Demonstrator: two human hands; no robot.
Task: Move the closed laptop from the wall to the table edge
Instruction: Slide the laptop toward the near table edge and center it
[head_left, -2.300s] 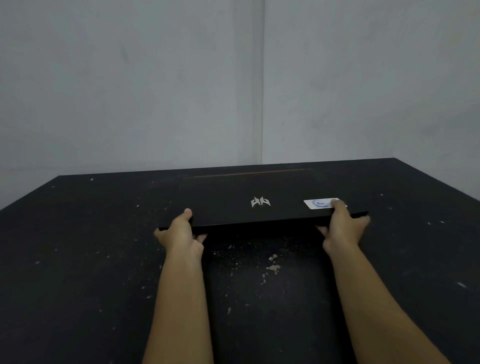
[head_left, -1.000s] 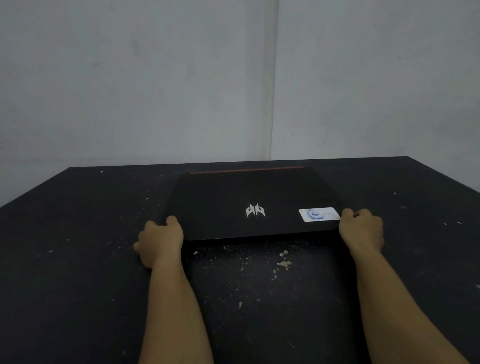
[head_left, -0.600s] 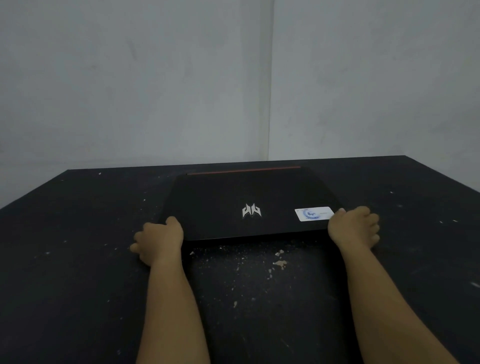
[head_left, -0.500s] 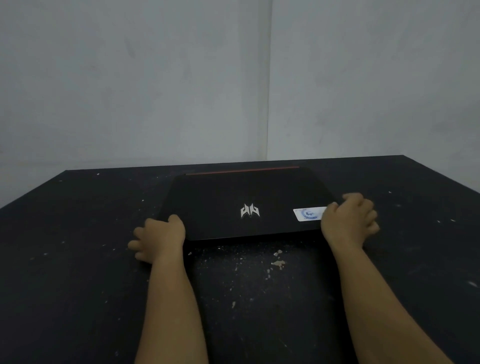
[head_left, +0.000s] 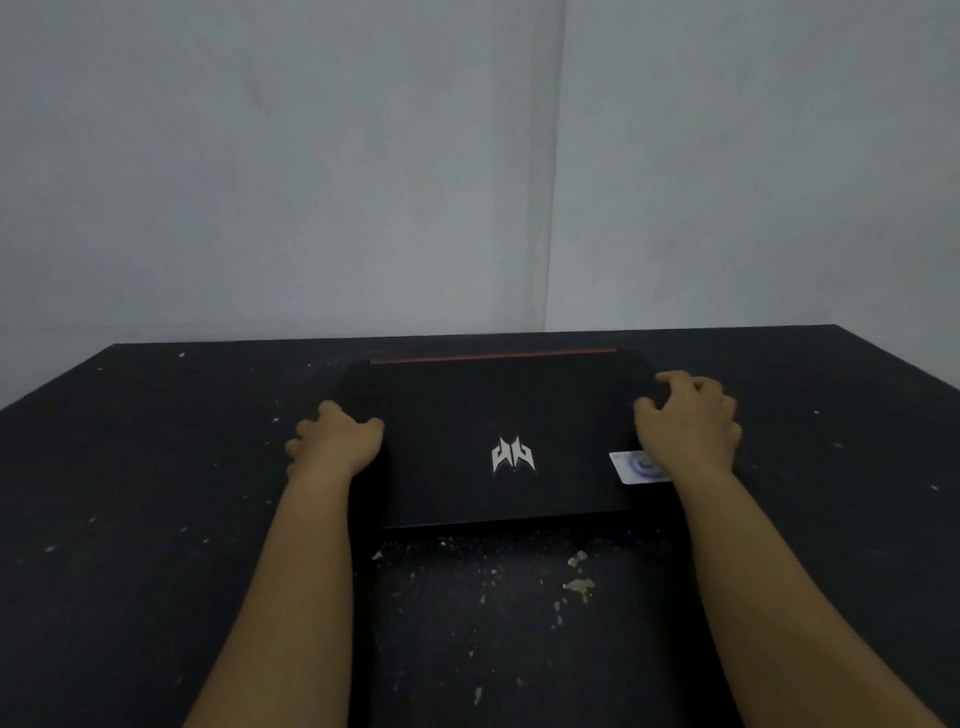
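The closed black laptop (head_left: 467, 410) lies flat on the black table (head_left: 156, 493), its red-trimmed rear edge close to the wall. It has a silver logo in the middle of the lid and a white sticker (head_left: 628, 467) near the right front. My left hand (head_left: 335, 441) holds the laptop's left edge halfway along, thumb on the lid and fingers down the side. My right hand (head_left: 685, 426) is over the lid's right edge with its fingers bent and apart, and it partly covers the sticker.
Grey walls (head_left: 311, 182) meet in a corner just behind the table's far edge. The tabletop is speckled with pale crumbs and flakes (head_left: 576, 584), thickest right in front of the laptop. The table's right edge slants off at far right.
The laptop was lifted at its front edge, then set down flat. Both hands have since left the front corners and moved farther along its sides; the right hand lifted and went over the lid.
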